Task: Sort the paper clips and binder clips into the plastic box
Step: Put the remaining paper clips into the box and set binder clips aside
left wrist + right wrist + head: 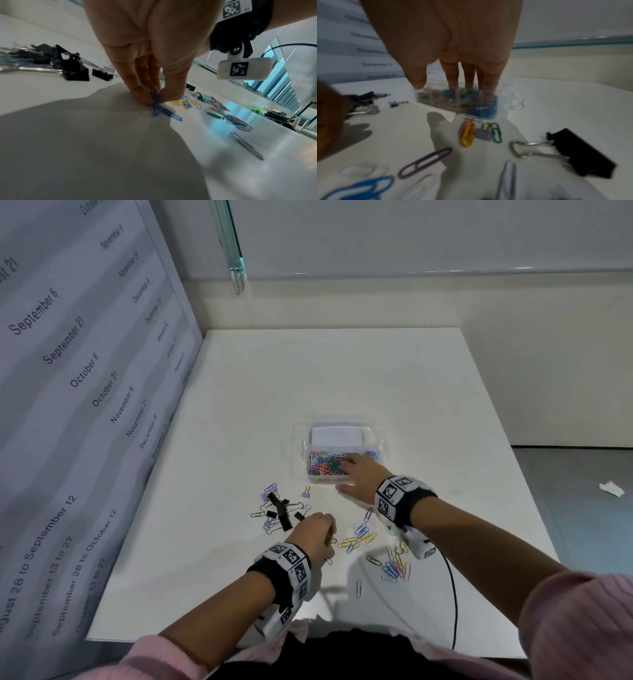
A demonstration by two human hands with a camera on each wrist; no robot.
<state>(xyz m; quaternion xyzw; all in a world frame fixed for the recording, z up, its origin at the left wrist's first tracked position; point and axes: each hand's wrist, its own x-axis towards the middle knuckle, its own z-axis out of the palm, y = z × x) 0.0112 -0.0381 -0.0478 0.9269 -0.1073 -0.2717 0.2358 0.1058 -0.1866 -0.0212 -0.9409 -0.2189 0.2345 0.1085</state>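
Working both hands at once, we have the left hand [150, 54] down on the white surface [239, 392], its thumb and fingers [140, 92] pinched shut on a blue paper clip [155, 104], which touches a second blue clip lying flat beside it; a low pinch like this looks like the only way to lift such thin wire off a flat top. The right hand [358, 474] reaches over the clear plastic box [337, 422], fingers straight and dipping into the near compartment, thumb out by the near wall; its grip holds nothing that we can make out, which suggests it is letting go or spreading the load. That near compartment is already heaped with coloured paper clips [325, 465], while the far one seems to hold only a white slip, so we judge it is meant for the binder clips. Those binder clips [281, 510], black ones and a small purple one [306, 493], lie in a cluster to the left of the box, mixed with a few paper clips. More loose paper clips [394, 568] are scattered near the front edge, with a yellow and blue bunch [358, 537] just right of the left hand. We judge the sort is well along for paper clips and not started for binder clips.
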